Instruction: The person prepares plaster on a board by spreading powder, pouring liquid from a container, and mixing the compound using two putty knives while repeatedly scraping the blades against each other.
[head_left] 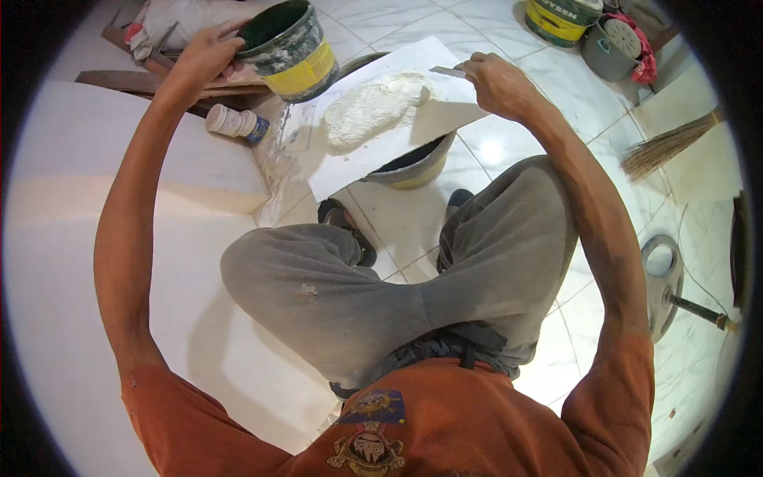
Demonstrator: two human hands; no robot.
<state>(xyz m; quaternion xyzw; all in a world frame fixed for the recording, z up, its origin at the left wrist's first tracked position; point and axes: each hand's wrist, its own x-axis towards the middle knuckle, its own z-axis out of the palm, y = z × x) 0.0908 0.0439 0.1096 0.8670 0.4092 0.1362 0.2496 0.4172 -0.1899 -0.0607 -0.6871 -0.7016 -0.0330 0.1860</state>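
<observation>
My left hand [208,60] grips the rim of a dark bucket [298,67] with a yellow label, held tilted at the upper left of a white board. In my right hand [497,83] is a flat metal scraper [447,71], over the board's right part. A heap of white powder [369,111] lies on the white board [445,118]. The board rests across a round basin [417,171], whose dark inside shows below the board's edge. Powdery smears coat the bucket's outside.
Small stacked tubs [236,124] lie left of the board, near wooden planks [119,82]. At the upper right are a labelled bucket [560,20] and a grey pail [610,52]. A broom [668,149] and a metal disc with a rod [662,290] are at the right.
</observation>
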